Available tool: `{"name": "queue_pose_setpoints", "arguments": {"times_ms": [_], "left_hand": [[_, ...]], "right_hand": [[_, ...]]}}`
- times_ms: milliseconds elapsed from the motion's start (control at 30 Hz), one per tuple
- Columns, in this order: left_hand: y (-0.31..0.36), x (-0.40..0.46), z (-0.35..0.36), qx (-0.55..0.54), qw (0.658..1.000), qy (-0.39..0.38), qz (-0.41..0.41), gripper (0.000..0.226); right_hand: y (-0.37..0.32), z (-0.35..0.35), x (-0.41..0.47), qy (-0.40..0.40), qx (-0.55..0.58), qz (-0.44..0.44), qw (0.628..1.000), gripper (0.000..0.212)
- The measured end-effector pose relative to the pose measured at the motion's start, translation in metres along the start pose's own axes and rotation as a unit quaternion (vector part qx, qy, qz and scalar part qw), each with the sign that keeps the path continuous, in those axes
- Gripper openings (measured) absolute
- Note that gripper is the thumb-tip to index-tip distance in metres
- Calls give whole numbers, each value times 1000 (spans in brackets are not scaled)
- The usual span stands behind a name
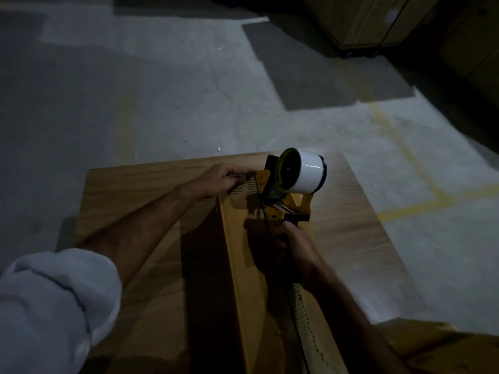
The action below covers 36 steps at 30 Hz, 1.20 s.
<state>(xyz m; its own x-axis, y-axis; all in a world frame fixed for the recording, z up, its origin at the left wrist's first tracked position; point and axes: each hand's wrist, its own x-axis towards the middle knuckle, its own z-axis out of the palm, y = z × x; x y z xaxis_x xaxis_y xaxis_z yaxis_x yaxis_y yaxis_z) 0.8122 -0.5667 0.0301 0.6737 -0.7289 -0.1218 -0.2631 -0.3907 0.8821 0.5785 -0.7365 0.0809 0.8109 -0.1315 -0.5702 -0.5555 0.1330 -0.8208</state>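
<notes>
A large brown cardboard box [359, 225] lies flat below me, its centre seam running away from me. My right hand [293, 244] grips the handle of a yellow tape dispenser [286, 201] that carries a white tape roll [307, 171]. The dispenser sits on the seam near the box's far edge. A strip of printed tape [302, 314] lies along the seam behind it. My left hand [225, 179] rests on the box top just left of the dispenser's front, fingers curled and pressing down at the tape's end [244, 187].
Grey concrete floor [135, 90] with yellow painted lines [421, 171] surrounds the box. Stacked cardboard cartons [364, 20] stand in the dark at the far right. Another carton's corner [437, 344] shows at the lower right.
</notes>
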Motion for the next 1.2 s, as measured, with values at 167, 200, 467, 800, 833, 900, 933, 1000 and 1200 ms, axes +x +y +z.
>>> {"name": "queue_pose_setpoints", "arguments": {"times_ms": [167,200,467,800,833,900,933,1000,1200], "left_hand": [[8,-6,8,277,947,-19,162,63],[6,-7,9,274,947,-26,168,60],[13,-9,11,246,963,21,109,49],[7,-3,21,200,966,161,15,40],[5,-1,19,198,965,170,6,41],[7,4,16,203,959,196,-8,41],[10,7,14,215,953,215,-12,39],[15,12,11,261,938,227,-2,35],[13,2,7,376,910,-38,173,55]], "right_hand": [[-2,-5,1,-5,15,31,999,40],[-2,-4,1,-4,7,32,999,38],[18,-6,-31,6,-69,31,997,40],[7,-11,-17,-3,-53,35,998,28],[0,-11,-12,-2,-63,33,998,30],[-15,-11,1,10,-86,27,996,34],[-23,-12,8,15,-89,29,996,35],[-35,-13,18,15,-71,43,996,35],[-30,-15,14,-8,-100,29,995,31]]}}
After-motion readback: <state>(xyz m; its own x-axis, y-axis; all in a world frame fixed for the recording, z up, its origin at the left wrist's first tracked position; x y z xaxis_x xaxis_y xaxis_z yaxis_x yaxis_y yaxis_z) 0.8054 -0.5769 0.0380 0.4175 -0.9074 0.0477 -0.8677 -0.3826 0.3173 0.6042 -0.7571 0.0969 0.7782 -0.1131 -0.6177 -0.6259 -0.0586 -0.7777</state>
